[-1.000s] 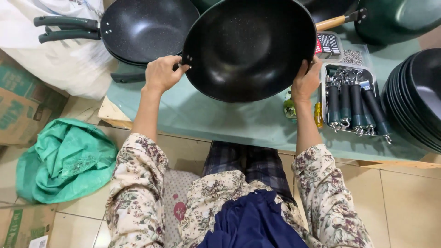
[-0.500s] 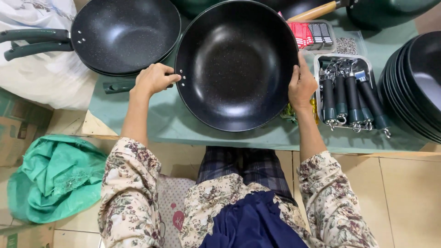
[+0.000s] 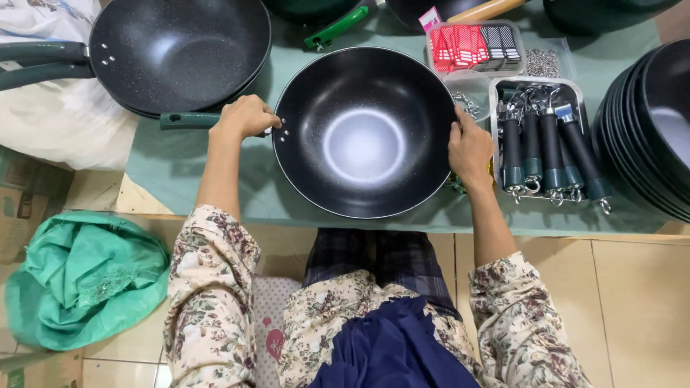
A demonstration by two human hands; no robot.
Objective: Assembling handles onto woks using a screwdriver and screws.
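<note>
Head view: a black speckled wok [image 3: 363, 133] is held flat on a green table [image 3: 169, 162], near its front edge.

It is hemmed in by stacked pans [image 3: 180, 50] at 10 o'clock, a tray of dark handles [image 3: 546, 144] at 3 o'clock and stacked bowls [image 3: 647, 122] beyond; open floor is seen at 6 o'clock. The left hand [image 3: 244, 116] is curled around the handle joint at 9 o'clock; the right hand [image 3: 468, 147] is pressed, fingers together, on the rim at 3 o'clock.

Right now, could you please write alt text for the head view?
A black speckled non-stick wok lies on a green table, left hand at its green handle, right hand on its rim. A metal tray of dark handles sits beside it.
</note>
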